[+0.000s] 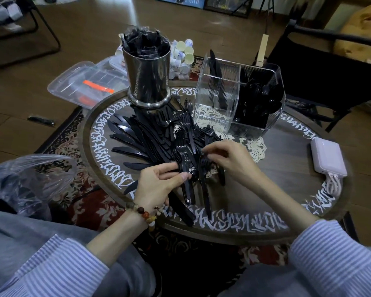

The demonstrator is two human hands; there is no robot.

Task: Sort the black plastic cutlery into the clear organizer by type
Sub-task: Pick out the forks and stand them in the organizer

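Observation:
A heap of black plastic cutlery (150,136), knives and forks, is spread over the round table (266,202). My left hand (159,185) grips a bundle of several black forks (185,166) by their handles. My right hand (225,156) pinches a fork at the pile's near right edge, fingertips curled down onto it. The clear organizer (219,103) stands at the back right. Its right compartment is full of black spoons (259,99). Its left back compartment holds a few knives (214,67). The left front compartment looks empty.
A tall metal cylinder (148,78) stuffed with black wrapped items stands behind the pile. Small cups (183,54) lie behind it. A pink power bank (328,159) lies at the table's right. A plastic bag (22,179) is at my left, a clear lidded box (84,84) beyond.

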